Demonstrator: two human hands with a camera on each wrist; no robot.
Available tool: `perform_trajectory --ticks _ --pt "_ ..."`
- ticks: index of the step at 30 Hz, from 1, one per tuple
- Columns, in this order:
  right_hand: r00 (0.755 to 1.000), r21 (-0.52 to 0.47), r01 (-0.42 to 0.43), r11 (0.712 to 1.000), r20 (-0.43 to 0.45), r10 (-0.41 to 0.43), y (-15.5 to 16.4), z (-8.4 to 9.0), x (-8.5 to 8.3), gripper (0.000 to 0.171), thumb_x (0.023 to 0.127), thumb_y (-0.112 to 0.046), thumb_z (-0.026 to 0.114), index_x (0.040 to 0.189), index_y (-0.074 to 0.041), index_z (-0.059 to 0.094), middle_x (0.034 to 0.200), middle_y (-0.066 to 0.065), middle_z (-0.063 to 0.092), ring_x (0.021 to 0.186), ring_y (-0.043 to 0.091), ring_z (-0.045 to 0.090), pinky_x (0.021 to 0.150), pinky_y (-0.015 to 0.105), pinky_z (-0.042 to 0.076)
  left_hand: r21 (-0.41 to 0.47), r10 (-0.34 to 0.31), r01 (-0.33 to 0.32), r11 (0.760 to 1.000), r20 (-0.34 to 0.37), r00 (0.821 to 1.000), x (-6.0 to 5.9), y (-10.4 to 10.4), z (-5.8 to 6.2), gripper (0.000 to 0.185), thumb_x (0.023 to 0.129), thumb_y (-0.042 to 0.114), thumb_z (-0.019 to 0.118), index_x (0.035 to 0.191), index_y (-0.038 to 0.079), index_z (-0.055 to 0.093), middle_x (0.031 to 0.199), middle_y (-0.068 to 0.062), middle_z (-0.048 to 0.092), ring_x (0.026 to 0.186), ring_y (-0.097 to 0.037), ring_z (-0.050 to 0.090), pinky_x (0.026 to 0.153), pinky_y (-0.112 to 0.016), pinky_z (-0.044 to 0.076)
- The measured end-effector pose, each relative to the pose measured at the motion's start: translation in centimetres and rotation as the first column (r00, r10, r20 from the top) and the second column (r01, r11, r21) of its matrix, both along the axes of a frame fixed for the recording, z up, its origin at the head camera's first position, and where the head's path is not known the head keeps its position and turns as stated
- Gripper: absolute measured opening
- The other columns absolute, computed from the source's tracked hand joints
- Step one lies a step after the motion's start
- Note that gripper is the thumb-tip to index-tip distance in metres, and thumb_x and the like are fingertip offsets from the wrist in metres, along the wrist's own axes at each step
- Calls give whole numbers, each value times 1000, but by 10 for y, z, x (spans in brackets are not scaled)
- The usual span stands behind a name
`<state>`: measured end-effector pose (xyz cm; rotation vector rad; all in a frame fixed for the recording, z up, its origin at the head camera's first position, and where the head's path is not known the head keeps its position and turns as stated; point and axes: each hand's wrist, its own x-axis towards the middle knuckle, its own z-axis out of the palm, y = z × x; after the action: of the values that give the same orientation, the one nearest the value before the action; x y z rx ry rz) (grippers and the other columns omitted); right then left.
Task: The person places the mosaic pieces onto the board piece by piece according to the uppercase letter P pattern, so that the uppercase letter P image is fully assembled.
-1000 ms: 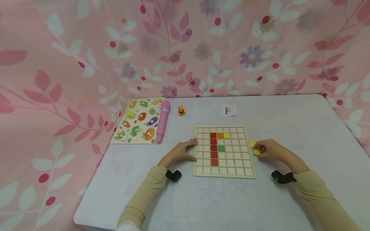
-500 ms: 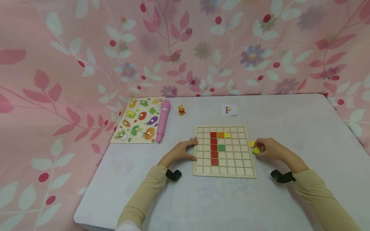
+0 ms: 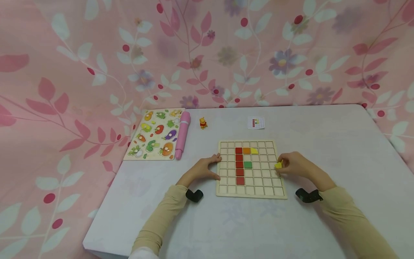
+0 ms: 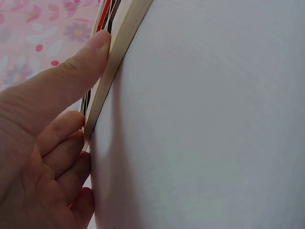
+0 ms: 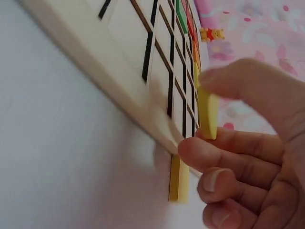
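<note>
A wooden grid board point(image 3: 259, 182) lies on the table. Red tiles point(image 3: 239, 165) form a column in it, with an orange tile point(image 3: 247, 150) and a yellow tile point(image 3: 254, 151) along the top and a green tile point(image 3: 247, 164) beside the column. My left hand point(image 3: 204, 169) rests spread against the board's left edge, thumb on its rim in the left wrist view. Over the right edge, my right hand point(image 3: 295, 164) pinches a yellow tile point(image 5: 208, 113) between thumb and finger. Below it in the right wrist view, another yellow tile point(image 5: 179, 181) lies against the board's side.
Behind the board lies a small pattern card point(image 3: 256, 123), with a bear figurine point(image 3: 203, 123) to its left. A vegetable puzzle board point(image 3: 152, 122) and a pink cylinder point(image 3: 183, 135) occupy the back left. Flowered fabric point(image 3: 207, 54) rises behind the table.
My right hand has lifted the yellow tile from the table right of the board and moved it left to the board's right edge. The left hand stays in place.
</note>
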<state>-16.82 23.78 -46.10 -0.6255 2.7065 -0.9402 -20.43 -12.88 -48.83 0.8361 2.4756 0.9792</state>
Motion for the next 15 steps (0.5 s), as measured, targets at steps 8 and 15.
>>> perform_trajectory --ticks 8,15 --pt "998 -7 -30 1000 -62 29 -27 -3 -10 24 72 -25 74 74 -7 59 58 -6 48 53 9 42 47 23 36 0 9 -9 1000 13 1000 0 0 1 83 63 27 81 133 6 42 141 0 29 129 -15 22 103 -30 19" --pt "987 77 -47 996 -152 58 -47 -5 -16 28 71 -26 75 68 -7 55 55 -6 47 51 9 41 48 25 37 -8 11 -11 1000 9 1000 1 0 1 84 62 28 81 133 7 42 141 0 29 129 -15 22 103 -29 18"
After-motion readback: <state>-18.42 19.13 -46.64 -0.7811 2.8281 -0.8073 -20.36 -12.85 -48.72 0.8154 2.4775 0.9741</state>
